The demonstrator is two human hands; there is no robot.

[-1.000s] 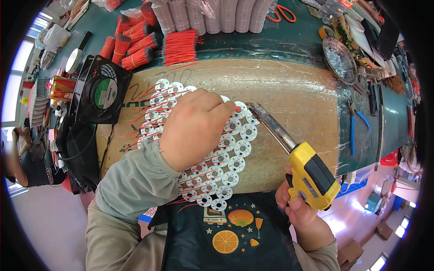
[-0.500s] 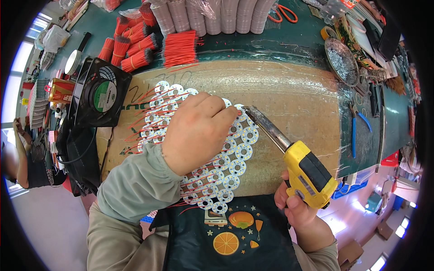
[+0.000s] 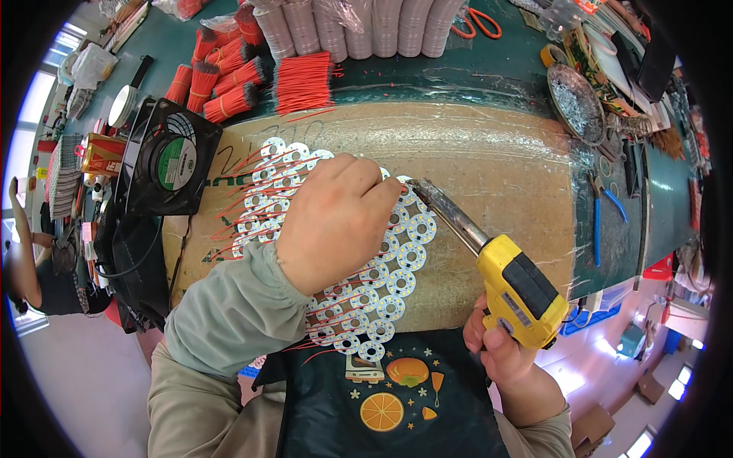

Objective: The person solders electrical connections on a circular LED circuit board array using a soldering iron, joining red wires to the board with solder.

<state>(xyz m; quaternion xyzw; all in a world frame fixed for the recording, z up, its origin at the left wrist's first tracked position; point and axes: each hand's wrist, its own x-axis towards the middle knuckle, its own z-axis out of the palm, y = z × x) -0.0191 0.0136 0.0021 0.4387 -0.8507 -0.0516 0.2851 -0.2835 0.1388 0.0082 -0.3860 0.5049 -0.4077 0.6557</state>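
While our left hand [image 3: 336, 225] arches over LED discs [image 3: 402, 274] on cardboard [image 3: 454, 294], its pinch unclear, our right hand [image 3: 510, 365] grips the soldering gun [image 3: 519, 282] near their upper right edge. Soldering appears in hand; next, we judge, calls for steadiness.

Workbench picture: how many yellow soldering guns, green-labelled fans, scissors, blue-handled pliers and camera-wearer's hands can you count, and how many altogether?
Wearer's hands: 2, left hand and right hand
Yellow soldering gun: 1
Green-labelled fan: 1
Scissors: 1
Blue-handled pliers: 1
Total: 6
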